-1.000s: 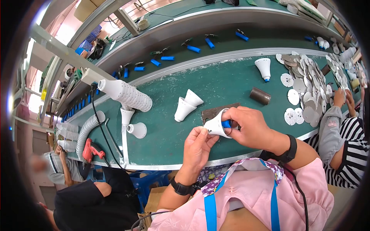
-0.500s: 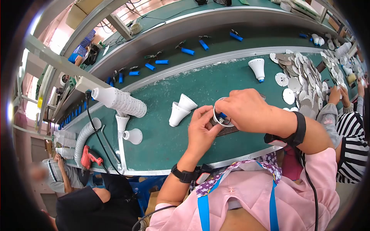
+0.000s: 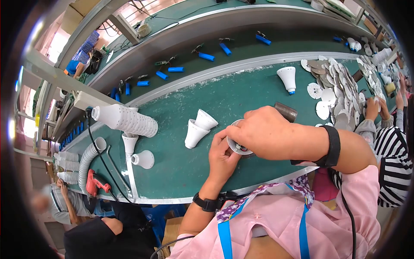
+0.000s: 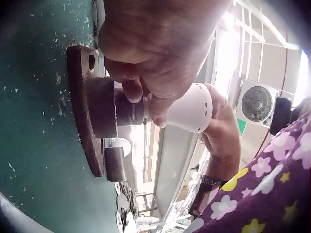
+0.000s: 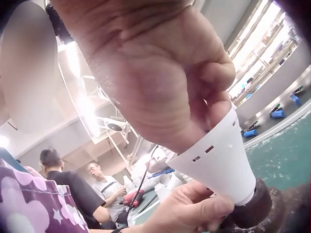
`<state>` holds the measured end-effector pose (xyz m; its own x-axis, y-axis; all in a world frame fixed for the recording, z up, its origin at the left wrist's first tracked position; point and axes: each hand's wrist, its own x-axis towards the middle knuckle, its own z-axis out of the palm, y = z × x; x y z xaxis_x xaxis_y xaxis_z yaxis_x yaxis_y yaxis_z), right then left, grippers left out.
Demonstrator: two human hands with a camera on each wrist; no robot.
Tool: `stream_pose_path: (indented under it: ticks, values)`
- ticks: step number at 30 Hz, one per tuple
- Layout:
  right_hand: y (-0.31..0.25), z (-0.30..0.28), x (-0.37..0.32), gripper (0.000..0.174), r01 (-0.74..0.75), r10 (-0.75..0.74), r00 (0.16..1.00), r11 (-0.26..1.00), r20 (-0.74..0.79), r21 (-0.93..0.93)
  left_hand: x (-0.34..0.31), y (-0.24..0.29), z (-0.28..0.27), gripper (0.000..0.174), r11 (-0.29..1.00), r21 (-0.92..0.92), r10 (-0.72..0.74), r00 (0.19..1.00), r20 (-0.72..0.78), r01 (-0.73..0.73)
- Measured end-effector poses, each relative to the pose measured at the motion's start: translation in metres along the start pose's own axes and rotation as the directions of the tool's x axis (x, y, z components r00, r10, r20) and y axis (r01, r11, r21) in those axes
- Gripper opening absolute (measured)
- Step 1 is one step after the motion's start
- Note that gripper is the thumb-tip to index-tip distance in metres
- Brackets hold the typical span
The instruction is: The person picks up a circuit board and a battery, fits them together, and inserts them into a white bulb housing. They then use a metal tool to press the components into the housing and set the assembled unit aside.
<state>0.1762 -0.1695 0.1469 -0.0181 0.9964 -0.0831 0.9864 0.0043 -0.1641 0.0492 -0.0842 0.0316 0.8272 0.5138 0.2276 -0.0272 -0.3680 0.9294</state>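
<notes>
My left hand (image 3: pixel 222 157) grips a white bulb housing (image 5: pixel 218 162) near its narrow end. That end sits right at the round collar (image 5: pixel 255 206) of a brown metal stand (image 4: pixel 80 116), with the wide mouth tilted up. My right hand (image 3: pixel 263 131) bends over the mouth, its thumb and fingers reaching inside. Small parts show within the mouth in the head view, but the right fingertips are hidden, so I cannot tell what they hold. In the left wrist view, left fingers (image 4: pixel 131 90) lie beside the collar.
Two housings (image 3: pixel 196 129) lie left of my hands, near a nested stack (image 3: pixel 125 121). Another housing (image 3: pixel 286 80), a brown cylinder (image 3: pixel 285 111) and piled metal discs (image 3: pixel 340 93) are rightward. Blue cylinders with boards (image 3: pixel 206 56) line the back channel. A red tool (image 3: pixel 95 183) lies left. People sit alongside.
The housing has turned from lying sideways to mouth-up and moved down to the stand. My right hand has swung over its mouth; the blue cylinder seen inside earlier is now hidden.
</notes>
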Motion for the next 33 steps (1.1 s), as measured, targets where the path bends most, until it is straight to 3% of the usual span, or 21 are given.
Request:
stream_pose_path:
  ticks: [3, 9, 11, 16, 17, 18, 19, 21, 22, 24, 27, 30, 31, 32, 33]
  values:
    - [0.004, 0.001, 0.003, 0.03, 0.014, -0.014, 1.0, 1.0, -0.02, 0.026, 0.002, 0.002, -0.002, 0.031, 0.993, -0.087, -0.079, 0.996, 0.046, 0.082]
    - [0.006, -0.001, 0.001, 0.029, 0.023, -0.023, 1.0, 0.999, 0.007, 0.03, -0.001, -0.009, 0.003, 0.032, 0.998, -0.033, -0.045, 0.997, 0.057, 0.047]
    - [0.007, 0.004, 0.001, 0.021, 0.049, -0.045, 0.995, 0.998, -0.091, 0.044, 0.0, -0.01, 0.003, 0.032, 0.999, -0.032, -0.033, 0.998, 0.057, 0.035]
    - [0.005, 0.006, 0.006, 0.028, 0.033, -0.033, 0.999, 0.999, -0.007, 0.02, -0.002, -0.006, 0.001, 0.039, 0.994, -0.087, -0.053, 0.994, 0.094, 0.061]
    - [0.005, 0.006, 0.007, 0.028, 0.026, -0.027, 0.999, 0.999, 0.017, 0.023, -0.005, 0.003, -0.001, 0.045, 0.916, -0.352, -0.154, 0.979, 0.133, 0.191]
    - [0.004, 0.006, 0.007, 0.028, 0.028, -0.028, 0.999, 0.999, 0.016, 0.022, -0.006, 0.012, -0.002, 0.051, 0.752, -0.581, -0.237, 0.951, 0.2, 0.31]
    - [0.003, 0.006, 0.007, 0.027, 0.022, -0.022, 1.0, 1.0, 0.01, 0.013, -0.005, 0.017, -0.006, 0.051, 0.752, -0.581, -0.239, 0.95, 0.199, 0.311]
    - [0.002, 0.007, 0.007, 0.025, 0.017, -0.017, 1.0, 1.0, 0.008, 0.008, 0.0, 0.025, -0.016, 0.052, 0.546, -0.71, -0.237, 0.895, 0.379, 0.445]
    - [0.002, 0.008, 0.008, 0.026, 0.016, -0.016, 1.0, 1.0, -0.005, 0.02, 0.005, 0.03, -0.016, 0.052, 0.545, -0.711, -0.238, 0.895, 0.378, 0.445]
    - [0.001, 0.009, 0.008, 0.027, 0.015, -0.015, 1.0, 0.999, -0.02, 0.03, 0.014, 0.038, -0.015, 0.044, 0.584, -0.568, -0.41, 0.814, 0.411, 0.58]
    - [0.001, 0.009, 0.005, 0.028, -0.006, 0.006, 1.0, 1.0, -0.003, 0.008, 0.02, 0.037, -0.016, 0.041, 0.536, -0.548, -0.463, 0.766, 0.446, 0.642]
    - [0.01, 0.005, -0.006, 0.032, 0.035, -0.028, 0.998, 0.991, -0.055, 0.127, 0.019, 0.039, -0.015, 0.04, 0.45, -0.638, -0.451, 0.776, 0.441, 0.625]
    - [0.018, 0.004, -0.015, 0.032, 0.051, 0.01, 0.96, 0.976, -0.281, 0.21, 0.018, 0.039, -0.015, 0.04, 0.449, -0.639, -0.452, 0.776, 0.441, 0.625]
    - [0.026, 0.004, -0.026, 0.033, 0.088, 0.064, 0.87, 0.955, -0.488, 0.283, 0.018, 0.039, -0.016, 0.041, 0.451, -0.631, -0.45, 0.772, 0.449, 0.631]
    - [0.036, 0.011, -0.038, 0.038, -0.064, 0.185, 0.828, 0.969, -0.53, 0.238, 0.019, 0.04, -0.016, 0.041, 0.455, -0.625, -0.446, 0.77, 0.457, 0.634]
